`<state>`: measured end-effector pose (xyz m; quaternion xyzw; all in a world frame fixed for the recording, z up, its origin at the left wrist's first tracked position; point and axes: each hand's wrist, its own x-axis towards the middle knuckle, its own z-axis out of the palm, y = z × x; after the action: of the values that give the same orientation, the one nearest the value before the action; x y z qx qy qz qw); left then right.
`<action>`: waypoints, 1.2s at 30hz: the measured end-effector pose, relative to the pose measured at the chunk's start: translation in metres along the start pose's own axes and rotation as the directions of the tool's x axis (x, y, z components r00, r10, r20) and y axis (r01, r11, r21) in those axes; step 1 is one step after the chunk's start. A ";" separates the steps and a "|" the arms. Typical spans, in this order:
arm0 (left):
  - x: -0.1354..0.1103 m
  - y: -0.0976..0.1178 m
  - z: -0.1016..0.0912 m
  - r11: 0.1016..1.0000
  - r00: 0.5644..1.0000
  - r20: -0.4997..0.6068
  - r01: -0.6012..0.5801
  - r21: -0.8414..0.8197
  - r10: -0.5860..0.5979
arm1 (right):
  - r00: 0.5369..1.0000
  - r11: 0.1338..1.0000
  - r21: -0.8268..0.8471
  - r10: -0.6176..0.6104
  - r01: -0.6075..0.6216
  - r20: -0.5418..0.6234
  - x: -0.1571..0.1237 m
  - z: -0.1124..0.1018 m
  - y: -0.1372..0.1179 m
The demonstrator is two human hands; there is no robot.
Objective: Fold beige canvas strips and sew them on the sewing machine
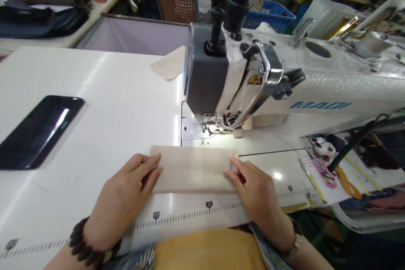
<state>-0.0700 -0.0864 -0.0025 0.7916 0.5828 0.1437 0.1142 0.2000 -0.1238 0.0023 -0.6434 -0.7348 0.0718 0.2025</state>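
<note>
A folded beige fabric piece [193, 168] lies flat on the white sewing table [120, 105], just in front of the needle area [218, 128] of a white and grey industrial sewing machine [240, 80]. My left hand [126, 194] rests on the fabric's left end, fingers stretched flat. My right hand [253, 194] presses the right end, fingers extended on its edge. A dark bead bracelet [85, 244] circles my left wrist.
A black phone [38, 128] lies at the table's left. Another beige fabric piece [169, 65] sits behind the machine head. A printed ruler [190, 213] runs along the front edge. A tray with scissors and small items [329, 168] is at the right. A person in white sits beyond.
</note>
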 end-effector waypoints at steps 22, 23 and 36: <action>0.004 0.008 -0.006 0.997 0.997 0.033 0.070 -0.045 -0.068 | 0.971 0.908 -0.352 -0.240 0.227 0.010 0.013 -0.008 -0.011; 0.005 0.008 -0.007 0.996 0.997 0.036 0.076 -0.053 -0.075 | 0.956 0.898 -0.341 -0.293 0.279 0.010 0.014 -0.007 -0.011; 0.015 0.015 -0.014 0.937 0.940 0.022 -0.341 0.073 0.340 | 0.884 0.857 -0.222 -0.440 0.466 0.158 0.024 0.004 -0.022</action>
<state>-0.0577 -0.0763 0.0172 0.8849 0.4415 0.1358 0.0603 0.1765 -0.1036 0.0118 -0.4685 -0.8778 -0.0396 0.0922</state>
